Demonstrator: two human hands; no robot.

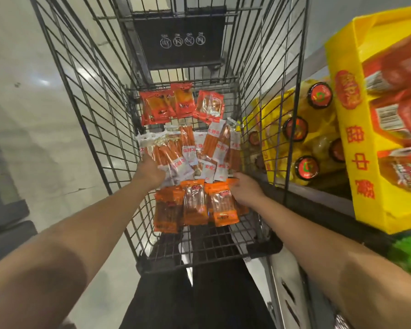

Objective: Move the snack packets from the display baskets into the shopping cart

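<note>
Your two bare forearms run from the near edge of the view down into the black wire shopping cart [86, 96]. Your left hand [150, 170] rests on the left side of the pile of clear-and-white sausage-stick packets [192, 150] in the middle of the cart floor; its fingers are hidden under the back of the hand, so whether it grips or only presses a packet cannot be told. Your right hand [243, 188] lies at the right end of the row of orange foil snack packets [195, 205] nearest you, against the cart's right wall; its fingers are likewise out of sight, and its hold cannot be told.

Judgement: you are setting down or tidying packets inside the cart. Do it well by releasing flat onto the floor grid, keeping each kind in its own row, and lifting both hands straight up so no wrapper corner snags the side bars.

A third group, the red-and-clear packets [180, 103], lies at the far edge of the floor, well apart from both hands. The white packets sit between your hands and beyond them; the orange row is touching your right hand.

Outside the right wall stand a yellow printed display carton [356, 129] and yellow bagged goods with dark round lids [301, 136].
</note>
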